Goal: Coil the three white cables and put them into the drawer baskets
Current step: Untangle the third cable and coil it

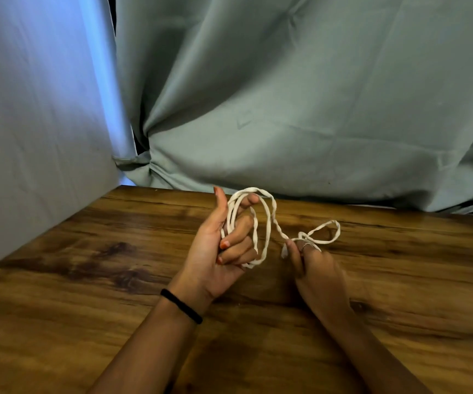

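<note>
One white braided cable is in view above the wooden table. Several of its loops wrap around the fingers of my left hand, which is held palm up with the fingers curled on the coil. A strand runs from the coil down to my right hand, which pinches it between thumb and fingers. Past that pinch the cable forms a small loose loop toward the right. No other cables and no drawer baskets are visible.
A green curtain hangs behind the table's far edge. A pale cloth wall closes the left side. A black band sits on my left wrist.
</note>
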